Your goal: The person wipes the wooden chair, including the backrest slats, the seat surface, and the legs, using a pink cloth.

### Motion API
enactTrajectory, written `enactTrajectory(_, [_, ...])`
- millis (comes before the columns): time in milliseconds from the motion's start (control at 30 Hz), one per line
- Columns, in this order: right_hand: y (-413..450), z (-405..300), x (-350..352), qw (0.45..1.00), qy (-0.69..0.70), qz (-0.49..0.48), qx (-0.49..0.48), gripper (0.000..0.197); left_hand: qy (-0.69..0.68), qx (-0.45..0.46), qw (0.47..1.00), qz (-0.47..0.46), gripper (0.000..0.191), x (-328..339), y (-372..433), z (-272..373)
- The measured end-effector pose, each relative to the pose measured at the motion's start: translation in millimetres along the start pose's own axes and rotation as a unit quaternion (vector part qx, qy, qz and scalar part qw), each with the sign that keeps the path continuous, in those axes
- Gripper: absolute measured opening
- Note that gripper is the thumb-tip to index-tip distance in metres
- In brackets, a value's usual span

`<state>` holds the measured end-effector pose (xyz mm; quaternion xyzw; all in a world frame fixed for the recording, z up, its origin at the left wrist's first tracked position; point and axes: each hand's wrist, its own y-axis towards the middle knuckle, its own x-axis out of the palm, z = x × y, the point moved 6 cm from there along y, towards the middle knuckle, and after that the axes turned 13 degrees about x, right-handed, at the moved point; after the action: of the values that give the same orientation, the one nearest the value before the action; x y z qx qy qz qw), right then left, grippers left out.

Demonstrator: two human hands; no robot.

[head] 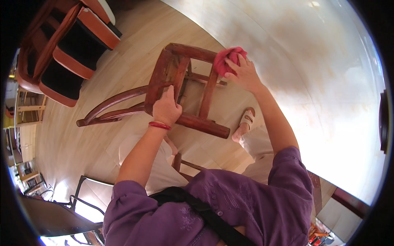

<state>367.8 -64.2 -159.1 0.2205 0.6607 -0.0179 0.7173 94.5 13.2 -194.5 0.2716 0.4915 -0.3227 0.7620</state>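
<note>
A reddish-brown wooden chair [157, 72] is tipped over in front of me, its legs and rails towards the upper right and its curved back pieces pointing left. My left hand [167, 106], with a red bangle at the wrist, grips a wooden part near the chair's middle. Bunched under the fingers of my right hand [244, 72] is a pinkish-red cloth [222, 63], pressed against the upper right corner of the frame. The fingertips of my left hand are partly hidden by the wood.
A large glossy marble-look tabletop [286, 61] fills the right side. Orange and black padded chairs [72, 58] stand at the upper left. Below the tipped chair are my legs and a sandalled foot [246, 120]. A black-framed metal item [80, 190] stands lower left on the floor.
</note>
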Motion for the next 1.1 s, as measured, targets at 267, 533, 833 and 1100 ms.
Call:
enactTrajectory(267, [119,-128,48,0.983,0.06,-0.078,-0.157,0.021,-0.005,0.002,1.0,-0.005,0.065,0,-4,1])
enactTrajectory(533, [47,23,72,0.993,0.086,-0.083,-0.003,0.017,-0.024,0.012,0.999,0.034,0.062,2,1,1])
enactTrajectory(833, [124,-118,74,0.991,0.11,0.022,-0.071,0.011,-0.02,-0.006,1.0,-0.002,0.061,0,0,4])
enactTrajectory(1100, [141,-157,54,0.932,0.353,0.082,-0.002,0.008,-0.016,-0.03,0.999,-0.025,0.06,0,-1,0])
